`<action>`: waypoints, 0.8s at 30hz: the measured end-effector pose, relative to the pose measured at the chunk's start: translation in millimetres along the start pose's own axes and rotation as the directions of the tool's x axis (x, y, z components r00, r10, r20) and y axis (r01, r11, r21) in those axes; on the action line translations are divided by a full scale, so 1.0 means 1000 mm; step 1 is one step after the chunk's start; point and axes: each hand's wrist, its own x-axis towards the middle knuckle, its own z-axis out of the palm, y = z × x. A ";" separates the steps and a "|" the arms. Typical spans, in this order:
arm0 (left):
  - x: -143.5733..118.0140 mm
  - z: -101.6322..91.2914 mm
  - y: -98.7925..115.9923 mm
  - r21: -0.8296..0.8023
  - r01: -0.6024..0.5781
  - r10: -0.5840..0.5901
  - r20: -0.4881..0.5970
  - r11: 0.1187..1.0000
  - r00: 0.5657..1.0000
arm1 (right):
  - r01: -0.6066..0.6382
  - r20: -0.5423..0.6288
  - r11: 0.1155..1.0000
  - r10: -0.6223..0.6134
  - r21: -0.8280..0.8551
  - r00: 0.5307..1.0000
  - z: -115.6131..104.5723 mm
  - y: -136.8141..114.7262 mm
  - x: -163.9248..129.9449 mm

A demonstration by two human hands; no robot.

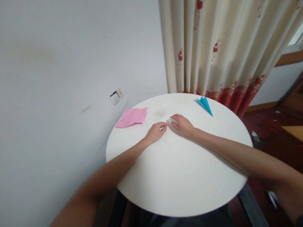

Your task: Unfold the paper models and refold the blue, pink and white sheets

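Observation:
My left hand and my right hand meet fingertip to fingertip near the middle of a round white table. The left hand's fingers are curled, thumb against forefinger, with something small and whitish at the tips. The right hand lies palm down with its fingers stretched toward the left hand. I cannot tell whether a white sheet lies under them against the white top. A folded pink paper lies on the table to the left of my hands. A blue folded paper plane lies at the far right edge.
A grey wall with a socket stands behind and to the left. A cream curtain with red flowers hangs behind the table. Dark wooden floor with scattered paper scraps lies to the right.

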 end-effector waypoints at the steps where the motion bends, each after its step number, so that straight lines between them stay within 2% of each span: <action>1: 0.000 0.000 -0.002 0.032 -0.005 0.004 0.008 0.999 1.000 | 0.030 0.026 0.999 -0.030 -0.009 0.999 0.004 0.000 -0.001; 6: -0.003 0.002 -0.013 0.176 -0.042 0.031 0.067 0.984 0.997 | 0.113 0.116 0.992 -0.107 -0.047 0.987 0.018 0.007 -0.002; 24: -0.006 -0.009 -0.008 0.057 -0.011 0.008 0.056 0.998 0.998 | 0.153 0.153 0.988 -0.149 -0.018 0.977 0.023 0.014 -0.002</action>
